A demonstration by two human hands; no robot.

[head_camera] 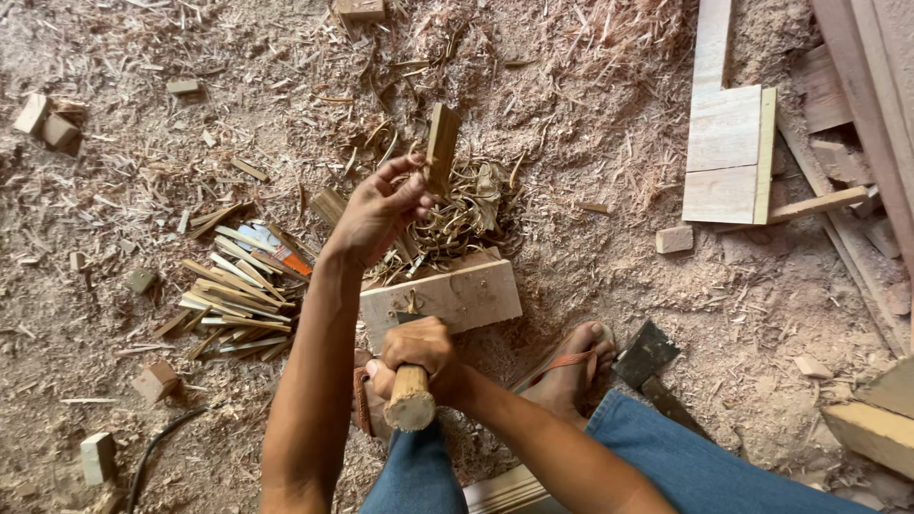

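Observation:
My left hand (381,205) holds a small upright piece of wood (441,148) above a heap of curled shavings (466,214). My right hand (419,357) grips the thick wooden handle (410,398) of a tool whose head is hidden behind the hand. Just beyond the right hand lies a pale wooden block (447,297) on the sawdust-covered ground. To the left of my left forearm sits a pile of thin split wood sticks (238,295).
My sandalled foot (569,366) rests beside a dark metal blade (645,354). Flat boards (728,152) and planks (876,114) lie at the right. Small wood offcuts (155,381) are scattered at the left, with a dark cable (152,452) near the lower left.

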